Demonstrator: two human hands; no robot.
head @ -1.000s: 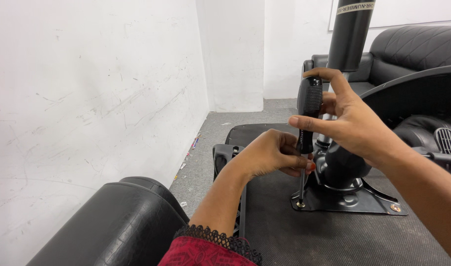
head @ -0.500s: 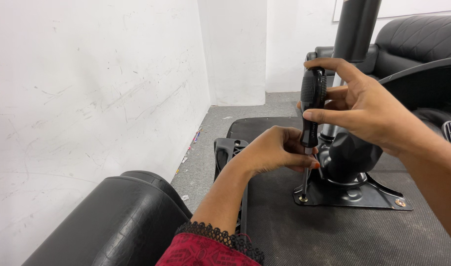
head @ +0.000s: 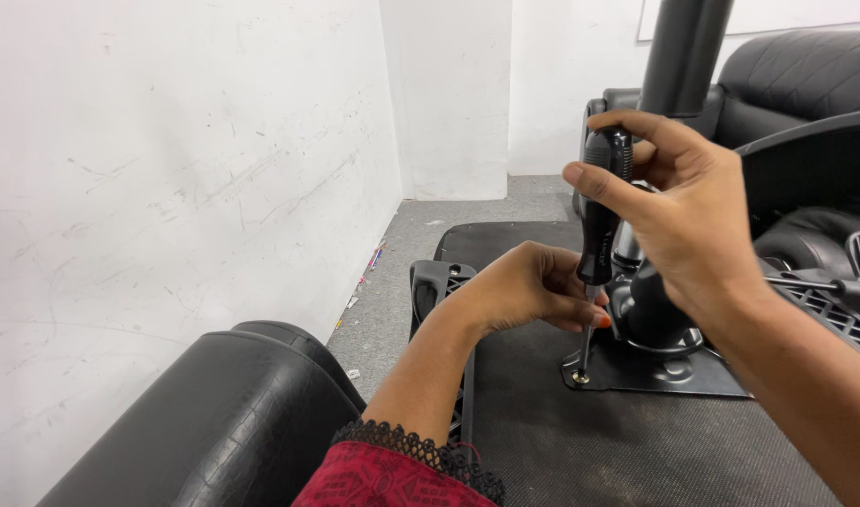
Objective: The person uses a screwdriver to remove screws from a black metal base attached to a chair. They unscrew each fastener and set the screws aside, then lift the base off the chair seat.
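The right hand is wrapping closed around the black ribbed handle of a long screwdriver, holding it upright with its tip sitting in a brass-coloured screw at the corner of a black metal mounting plate. The left hand is pinching the thin steel shaft between its fingertips just below the handle. The plate is lying on the dark fabric underside of an overturned chair seat, beside a black leather cushion.

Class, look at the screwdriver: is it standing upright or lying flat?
Nearly upright. The screwdriver stands with its tip down on a screw in the black metal plate; right hand grips the handle, left hand steadies the shaft.
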